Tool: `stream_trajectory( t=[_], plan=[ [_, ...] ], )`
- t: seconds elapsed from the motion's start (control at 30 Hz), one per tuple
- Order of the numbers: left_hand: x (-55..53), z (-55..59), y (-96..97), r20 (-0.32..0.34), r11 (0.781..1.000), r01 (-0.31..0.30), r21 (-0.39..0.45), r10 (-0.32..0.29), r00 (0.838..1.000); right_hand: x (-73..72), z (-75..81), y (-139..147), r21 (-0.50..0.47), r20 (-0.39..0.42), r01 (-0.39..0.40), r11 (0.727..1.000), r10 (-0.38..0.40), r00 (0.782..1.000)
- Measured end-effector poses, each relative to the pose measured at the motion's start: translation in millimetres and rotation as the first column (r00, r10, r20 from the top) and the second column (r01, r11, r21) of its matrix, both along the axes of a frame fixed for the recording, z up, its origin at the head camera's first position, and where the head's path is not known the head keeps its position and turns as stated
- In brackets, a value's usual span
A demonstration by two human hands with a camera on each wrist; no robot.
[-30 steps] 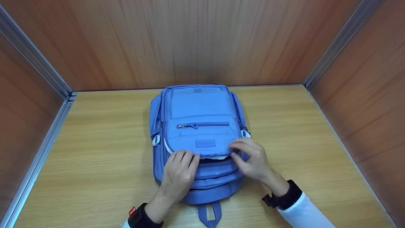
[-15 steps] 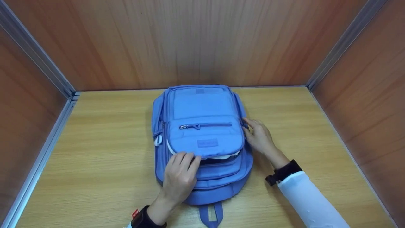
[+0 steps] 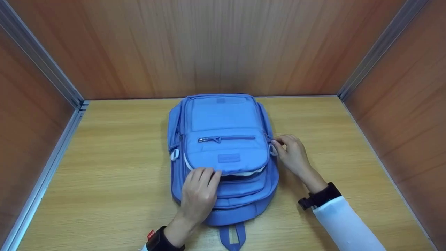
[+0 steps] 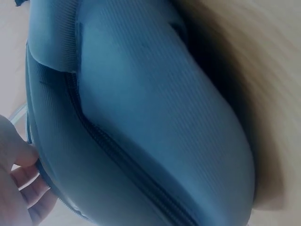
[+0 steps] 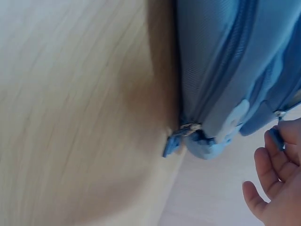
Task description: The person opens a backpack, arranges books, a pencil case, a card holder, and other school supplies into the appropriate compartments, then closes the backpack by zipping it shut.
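A blue backpack (image 3: 226, 118) lies on the table with its carry loop (image 3: 232, 238) toward the front edge. The front pocket's lower edge gapes, showing a pale lining (image 3: 249, 173). My left hand (image 3: 198, 191) grips that edge left of centre; in the left wrist view, thumb and fingers (image 4: 35, 188) pinch the zippered rim. At the bag's right side is my right hand (image 3: 292, 153). Its thumb and finger pinch a blue zipper pull (image 5: 276, 138) in the right wrist view. A second zipper pull (image 5: 171, 145) hangs from another zipper near the table.
Brown wood-grain panels (image 3: 216, 45) with metal corner strips enclose the table (image 3: 115, 157) at the back and both sides. A short horizontal zipper (image 3: 226, 138) crosses the bag's front. White strap loops (image 3: 175, 154) sit at its sides.
My right hand has left the pocket's lower right corner, gone up to the bag's right side, then drawn slightly back, pinching the zipper pull. The left hand keeps its grip on the pocket edge.
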State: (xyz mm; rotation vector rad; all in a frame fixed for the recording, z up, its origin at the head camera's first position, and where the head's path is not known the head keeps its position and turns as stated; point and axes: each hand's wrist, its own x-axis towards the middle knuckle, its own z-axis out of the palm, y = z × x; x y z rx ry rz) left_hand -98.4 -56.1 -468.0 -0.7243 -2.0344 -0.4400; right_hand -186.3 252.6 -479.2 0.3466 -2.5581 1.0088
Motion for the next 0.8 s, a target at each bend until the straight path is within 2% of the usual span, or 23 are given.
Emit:
stream_trajectory(
  t=[0.13, 0.3, 0.57, 0.8],
  plan=[
    [-1.7, -0.8, 0.3, 0.003, 1.0, -0.016, 0.001, 0.016, 1.0, 10.6, 5.2, -2.4, 0.029, -0.065, -0.039, 0.999, 0.041, 0.997],
    [-3.0, -1.0, -0.5, 0.005, 1.0, -0.022, 0.003, 0.022, 1.0, 24.2, 8.0, -4.5, 0.065, -0.121, -0.041, 0.997, 0.049, 0.991],
    [-3.9, -0.1, -1.5, 0.01, 1.0, -0.028, 0.008, 0.028, 1.0, 47.8, 12.1, -8.7, 0.096, -0.147, -0.071, 0.993, 0.085, 0.986],
    [-5.7, 1.7, -1.7, 0.026, 1.0, -0.028, -0.002, 0.028, 0.999, 73.4, 12.1, -16.1, 0.053, -0.141, -0.07, 0.996, 0.076, 0.987]
  ],
)
